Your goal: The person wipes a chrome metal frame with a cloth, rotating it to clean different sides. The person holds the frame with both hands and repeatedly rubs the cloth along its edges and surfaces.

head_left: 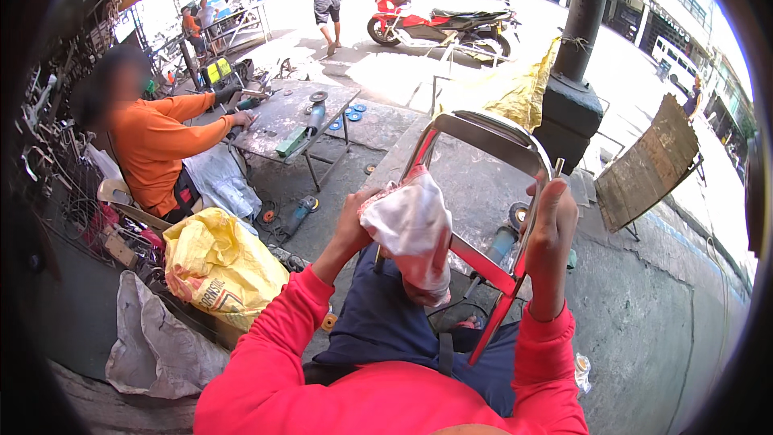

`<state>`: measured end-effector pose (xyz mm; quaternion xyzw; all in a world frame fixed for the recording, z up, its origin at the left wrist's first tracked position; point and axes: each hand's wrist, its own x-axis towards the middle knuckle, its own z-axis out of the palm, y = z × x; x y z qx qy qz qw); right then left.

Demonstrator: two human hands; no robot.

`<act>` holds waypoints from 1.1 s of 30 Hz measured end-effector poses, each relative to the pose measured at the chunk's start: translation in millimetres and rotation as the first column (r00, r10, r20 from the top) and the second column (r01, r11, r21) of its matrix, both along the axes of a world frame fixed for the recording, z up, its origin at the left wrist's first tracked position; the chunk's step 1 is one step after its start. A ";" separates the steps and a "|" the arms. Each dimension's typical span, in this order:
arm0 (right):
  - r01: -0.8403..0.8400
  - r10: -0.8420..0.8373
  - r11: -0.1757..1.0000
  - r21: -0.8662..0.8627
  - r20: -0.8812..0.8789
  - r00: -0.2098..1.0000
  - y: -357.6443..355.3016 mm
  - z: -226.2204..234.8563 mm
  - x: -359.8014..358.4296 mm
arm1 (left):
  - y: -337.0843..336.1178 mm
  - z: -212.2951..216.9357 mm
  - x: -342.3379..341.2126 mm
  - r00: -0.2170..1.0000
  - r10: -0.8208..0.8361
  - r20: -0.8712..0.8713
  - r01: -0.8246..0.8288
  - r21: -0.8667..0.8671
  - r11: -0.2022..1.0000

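Observation:
A shiny metal frame of bent tube and flat bars stands upright before my lap, its polished bars mirroring red. My right hand is closed round its right side, the thumb pointing up. My left hand holds a white and pink cloth against the left side of the frame. The cloth hides some fingers and the part of the frame behind it. Beyond the frame's lower bars lies a blue-grey angle grinder, partly covered by them.
At left, a co-worker in an orange top handles a tool at a low metal table. Another angle grinder lies on the floor. A yellow sack and a whitish sack sit at my left. A dark post and leaning board stand right.

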<state>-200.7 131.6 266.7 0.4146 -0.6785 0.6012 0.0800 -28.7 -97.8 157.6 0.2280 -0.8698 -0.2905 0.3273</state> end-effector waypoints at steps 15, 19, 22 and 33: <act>-0.019 0.035 0.998 -0.063 0.265 0.964 13.0 -34.5 -46.0 | -29.8 27.4 62.5 0.890 0.305 -0.341 -0.308 0.045 0.950; -0.066 0.088 0.995 -0.080 0.310 0.947 14.7 -35.3 -46.4 | 28.8 -46.1 51.1 0.909 0.281 0.307 -0.180 -0.318 0.931; -0.084 0.107 0.993 -0.086 0.310 0.945 14.6 -38.4 -52.7 | 36.7 -74.2 67.1 0.840 0.265 0.473 -0.111 -0.328 0.938; -0.028 0.045 0.998 -0.053 0.369 0.928 3.7 -36.0 -50.0 | 22.7 -123.4 102.5 0.898 0.184 -0.400 0.323 0.882 0.343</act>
